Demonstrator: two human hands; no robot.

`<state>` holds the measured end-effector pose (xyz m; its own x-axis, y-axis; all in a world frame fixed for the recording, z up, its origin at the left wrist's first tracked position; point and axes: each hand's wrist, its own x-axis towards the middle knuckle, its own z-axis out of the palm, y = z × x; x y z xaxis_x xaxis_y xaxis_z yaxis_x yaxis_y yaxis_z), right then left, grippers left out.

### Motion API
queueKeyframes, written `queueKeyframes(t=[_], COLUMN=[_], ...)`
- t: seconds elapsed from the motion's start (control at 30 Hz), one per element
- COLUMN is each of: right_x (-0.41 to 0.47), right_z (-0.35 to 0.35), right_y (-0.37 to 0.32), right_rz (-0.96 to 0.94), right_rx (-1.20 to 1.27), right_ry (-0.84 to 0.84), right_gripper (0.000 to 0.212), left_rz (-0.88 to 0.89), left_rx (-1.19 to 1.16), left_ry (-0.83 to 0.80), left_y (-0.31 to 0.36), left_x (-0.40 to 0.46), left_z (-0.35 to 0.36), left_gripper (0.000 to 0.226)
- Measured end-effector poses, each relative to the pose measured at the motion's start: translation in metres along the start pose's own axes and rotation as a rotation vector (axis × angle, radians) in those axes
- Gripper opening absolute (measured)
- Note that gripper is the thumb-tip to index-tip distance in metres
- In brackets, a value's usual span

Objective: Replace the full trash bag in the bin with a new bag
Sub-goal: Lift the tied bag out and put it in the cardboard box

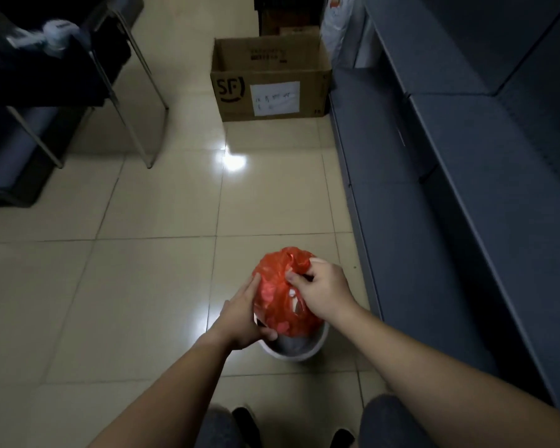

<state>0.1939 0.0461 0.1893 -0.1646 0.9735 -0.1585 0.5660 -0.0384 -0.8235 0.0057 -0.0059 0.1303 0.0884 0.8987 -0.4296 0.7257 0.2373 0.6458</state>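
Red crinkled plastic trash bag (280, 297) bulges upright above the small white round bin (296, 352) on the tiled floor (110, 286). My right hand (325, 291) pinches its gathered top; my left hand (243, 316) lies flat against its left side, so I'd lift straight up.

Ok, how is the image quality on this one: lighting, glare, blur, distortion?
Head view: dim overall, corners falling into shadow; a bright glare spot on the tiled floor ahead of the cardboard box. Wide-angle bending curves the grey cabinet edges. The white object at upper left is smeared. The red trash bag, left hand and right hand over the white bin are fairly sharp.
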Motion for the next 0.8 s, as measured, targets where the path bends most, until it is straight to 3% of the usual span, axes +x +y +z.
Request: queueKeyframes(t=[0.27, 0.4, 0.57, 0.8], right_x=[-0.027, -0.025, -0.011, 0.033], right_z=[-0.121, -0.157, -0.161, -0.127], right_y=[-0.199, -0.27, -0.319, -0.362], right_rz=[-0.067, -0.09, -0.126, -0.133], right_rx=[0.051, 0.047, 0.026, -0.017], right_ry=[-0.034, -0.046, 0.004, 0.01], right_gripper=[0.018, 0.02, 0.019, 0.023], left_rz=[-0.004, 0.117, 0.146, 0.201], left_rx=[-0.151, -0.206, -0.185, -0.105], left_ry=[0.145, 0.204, 0.271, 0.196], left_y=[0.141, 0.184, 0.195, 0.159], left_x=[-0.107, -0.135, -0.139, -0.105], left_z=[-0.138, -0.194, -0.239, -0.302], left_gripper=[0.137, 0.128, 0.117, 0.119])
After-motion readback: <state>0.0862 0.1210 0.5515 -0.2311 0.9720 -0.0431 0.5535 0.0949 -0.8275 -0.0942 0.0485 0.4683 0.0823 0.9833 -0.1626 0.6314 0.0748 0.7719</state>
